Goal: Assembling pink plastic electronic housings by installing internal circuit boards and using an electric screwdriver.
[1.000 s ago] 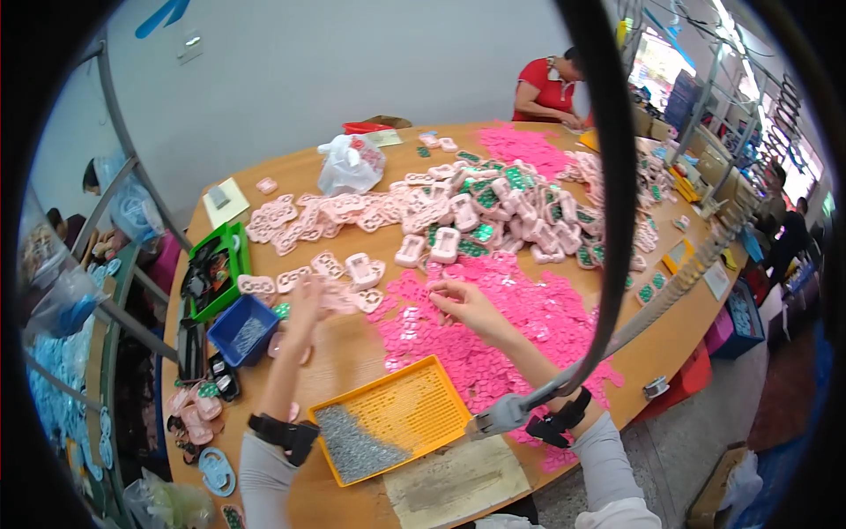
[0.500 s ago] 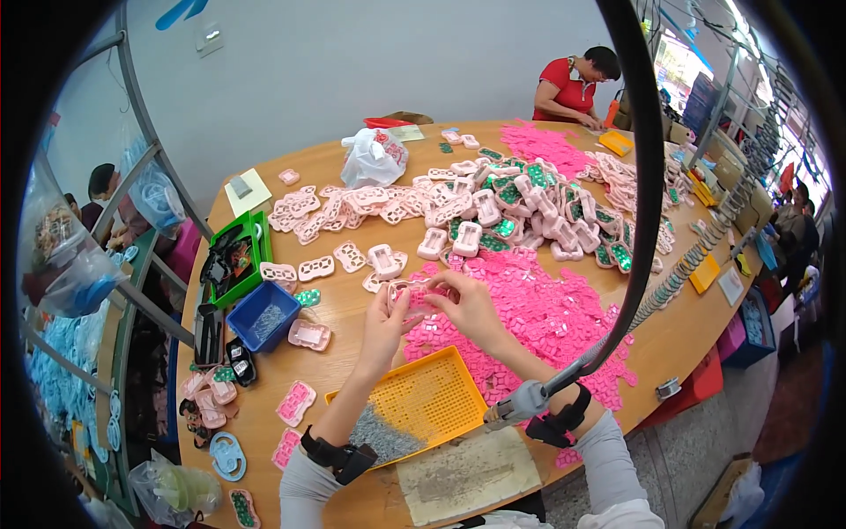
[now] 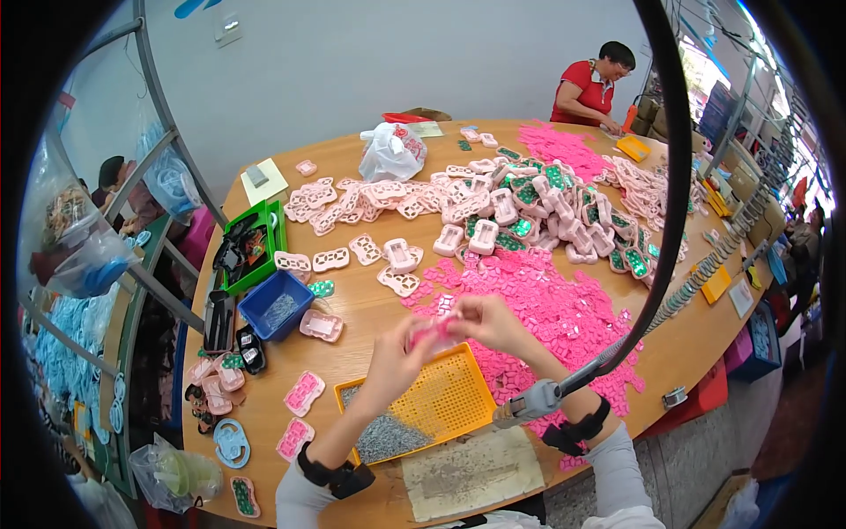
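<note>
Between my two hands is a pink plastic part [image 3: 432,334], partly covered by fingers and somewhat blurred. My left hand [image 3: 396,360] grips its left end, while my right hand [image 3: 490,323] pinches its right end. They hover over the far edge of a yellow perforated basket [image 3: 483,384], which has a heap of small grey metal screws [image 3: 388,438] at its left. Just beyond and to the right of my hands spreads a big pile of bright pink pieces [image 3: 555,326].
Pale pink shells with green circuit boards [image 3: 546,198] are heaped behind the pile. At left stand a blue bin [image 3: 291,331] and a green crate [image 3: 280,234]. A hanging black cable with a screwdriver [image 3: 529,404] reaches beside my right forearm. A co-worker in red [image 3: 586,93] sits opposite.
Both hands have come nearer to me with the pink part, from beside the loose pale shells to above the basket's far edge. The whole view has shifted slightly.
</note>
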{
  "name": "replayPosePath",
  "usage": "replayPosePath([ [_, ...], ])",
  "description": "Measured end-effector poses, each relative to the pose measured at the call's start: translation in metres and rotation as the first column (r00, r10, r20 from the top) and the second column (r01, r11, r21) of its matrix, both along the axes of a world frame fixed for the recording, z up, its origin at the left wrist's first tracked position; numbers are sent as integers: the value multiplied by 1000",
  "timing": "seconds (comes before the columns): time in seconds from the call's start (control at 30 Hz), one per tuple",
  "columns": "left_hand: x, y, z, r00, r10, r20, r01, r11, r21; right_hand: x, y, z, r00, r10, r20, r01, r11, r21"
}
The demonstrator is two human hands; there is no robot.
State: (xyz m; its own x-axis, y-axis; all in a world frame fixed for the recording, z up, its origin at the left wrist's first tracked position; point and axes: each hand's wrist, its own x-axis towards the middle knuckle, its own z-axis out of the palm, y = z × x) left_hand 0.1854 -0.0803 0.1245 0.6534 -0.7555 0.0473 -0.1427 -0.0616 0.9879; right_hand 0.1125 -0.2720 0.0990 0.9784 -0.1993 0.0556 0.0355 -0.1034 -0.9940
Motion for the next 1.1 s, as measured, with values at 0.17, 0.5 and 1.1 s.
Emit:
replayPosePath([
  [0.17,-39,69,-11,854,-353,383,213,908,361,-30,-6,30,863,422,-277,-503,769,-395],
  [0.5,-113,110,-55,596,-625,505,-42,604,796,-6,-83,-68,977,-210,-43,50,417,-908],
  [1.1,168,-60,-118,744,95,661,-415,842,345,-25,-82,-60,941,-333,61,330,943,49],
])
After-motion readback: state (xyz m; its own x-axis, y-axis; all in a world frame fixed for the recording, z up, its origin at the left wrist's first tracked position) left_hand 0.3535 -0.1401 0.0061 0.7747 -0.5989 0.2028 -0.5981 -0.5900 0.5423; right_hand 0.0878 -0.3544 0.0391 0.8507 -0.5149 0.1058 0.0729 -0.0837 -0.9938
